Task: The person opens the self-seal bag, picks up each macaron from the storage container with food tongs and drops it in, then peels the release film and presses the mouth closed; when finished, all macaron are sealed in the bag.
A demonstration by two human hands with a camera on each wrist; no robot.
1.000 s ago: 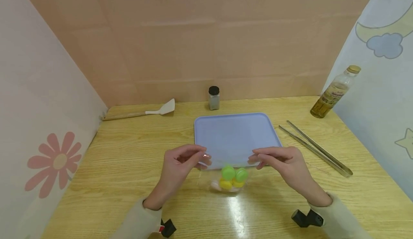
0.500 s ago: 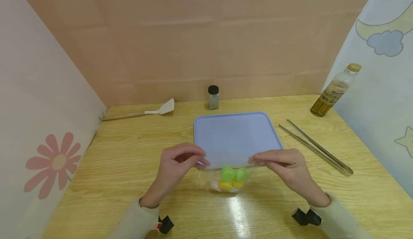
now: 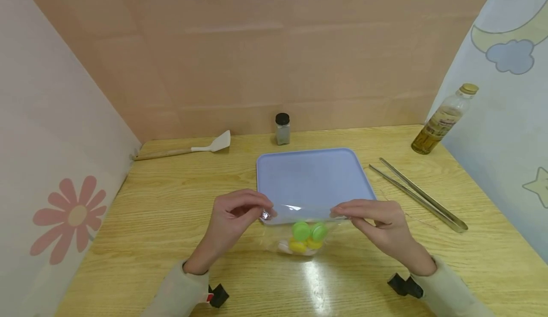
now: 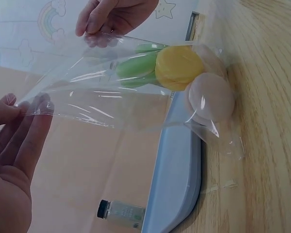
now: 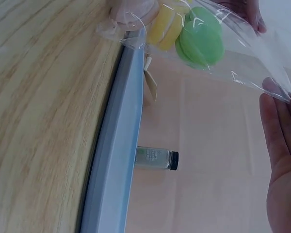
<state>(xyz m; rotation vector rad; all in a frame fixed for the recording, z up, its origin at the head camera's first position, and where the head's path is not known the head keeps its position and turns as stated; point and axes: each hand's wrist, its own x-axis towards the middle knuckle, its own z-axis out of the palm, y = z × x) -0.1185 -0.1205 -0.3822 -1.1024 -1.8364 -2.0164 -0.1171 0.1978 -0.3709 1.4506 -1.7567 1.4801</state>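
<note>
Pinching the clear plastic bag (image 3: pixel 295 229) of green, yellow and pink macarons at its top corners, left hand (image 3: pixel 233 217) and right hand (image 3: pixel 378 219) each keeping a narrow grip, bag hanging by the blue rectangular tray's (image 3: pixel 312 179) near edge, above the wooden tabletop (image 3: pixel 171 203).

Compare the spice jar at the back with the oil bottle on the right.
The spice jar is short, with a black cap and pale grey contents; the oil bottle is taller, with a tan cap and golden liquid. The jar stands mid-table by the back wall, the bottle in the right corner. Both are clear and capped.
</note>
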